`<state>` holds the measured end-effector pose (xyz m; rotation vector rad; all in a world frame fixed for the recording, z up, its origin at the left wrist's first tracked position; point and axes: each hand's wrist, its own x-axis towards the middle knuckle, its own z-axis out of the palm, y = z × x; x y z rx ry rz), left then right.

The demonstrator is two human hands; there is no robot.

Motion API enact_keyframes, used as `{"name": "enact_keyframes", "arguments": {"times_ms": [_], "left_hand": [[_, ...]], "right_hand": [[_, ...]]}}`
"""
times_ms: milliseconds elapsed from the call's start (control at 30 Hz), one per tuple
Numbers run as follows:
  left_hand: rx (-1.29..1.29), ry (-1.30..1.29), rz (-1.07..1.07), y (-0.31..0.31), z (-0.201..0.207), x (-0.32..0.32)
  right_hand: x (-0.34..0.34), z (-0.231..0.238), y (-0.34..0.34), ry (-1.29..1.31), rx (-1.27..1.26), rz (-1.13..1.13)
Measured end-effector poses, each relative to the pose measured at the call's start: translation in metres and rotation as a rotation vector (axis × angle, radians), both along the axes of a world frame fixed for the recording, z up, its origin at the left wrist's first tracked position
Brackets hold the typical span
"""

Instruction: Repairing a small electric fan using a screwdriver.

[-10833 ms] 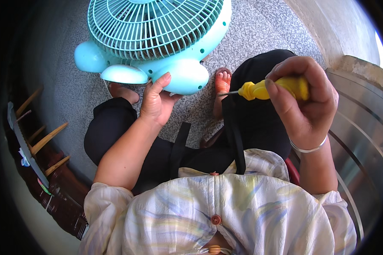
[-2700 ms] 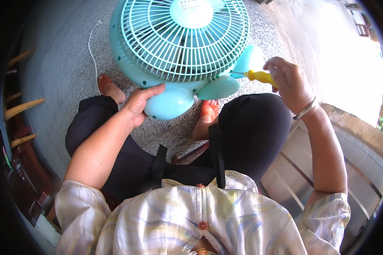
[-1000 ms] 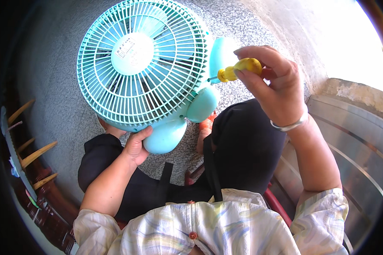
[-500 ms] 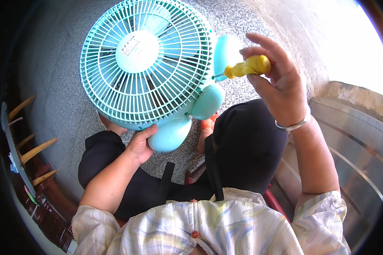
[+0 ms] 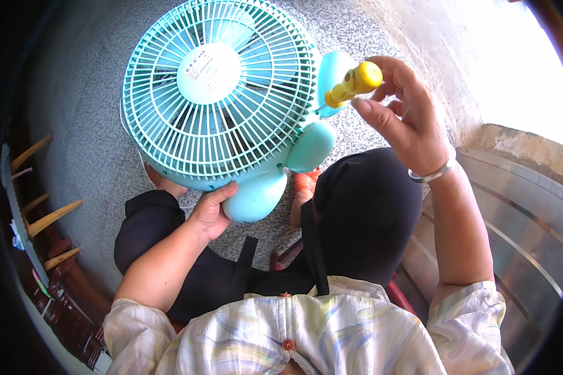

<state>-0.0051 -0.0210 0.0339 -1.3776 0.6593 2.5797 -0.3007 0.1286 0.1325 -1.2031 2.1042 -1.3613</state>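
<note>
A turquoise electric fan (image 5: 194, 159) with a round slatted grille leans up in front of my legs. My left hand (image 5: 211, 212) grips its lower rim, thumb on top, beside a rounded pale-blue lobe (image 5: 255, 197). In my right hand (image 5: 410, 112) is a screwdriver (image 5: 356, 81) with a yellow handle. Thumb and fingertips meet the handle loosely; exactly how they touch is hard to see. The screwdriver's shaft points down-left to the fan's right edge, between two more lobes. Its tip is hidden there.
Speckled grey floor (image 5: 100, 125) lies under the fan. My dark-trousered knees (image 5: 369, 206) flank it, and a bare foot (image 5: 305, 181) shows beneath. Metal panels (image 5: 507, 231) stand at the right. A dark piece of furniture with pale wooden prongs (image 5: 55, 217) is at the left.
The fan and my left hand have shifted slightly right. The screwdriver has swung to a steeper tilt, its handle end higher and more left, and my right-hand fingers have changed position on it.
</note>
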Motion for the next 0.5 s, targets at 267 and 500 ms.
{"name": "enact_keyframes", "arguments": {"times_ms": [267, 500], "left_hand": [[-0.029, -0.025, -0.016, 0.003, 0.002, -0.004], [-0.037, -0.006, -0.025, 0.002, -0.002, 0.001]], "right_hand": [[0.001, 0.005, -0.002, 0.031, 0.100, -0.070], [-0.002, 0.008, -0.002, 0.053, -0.053, 0.084]]}}
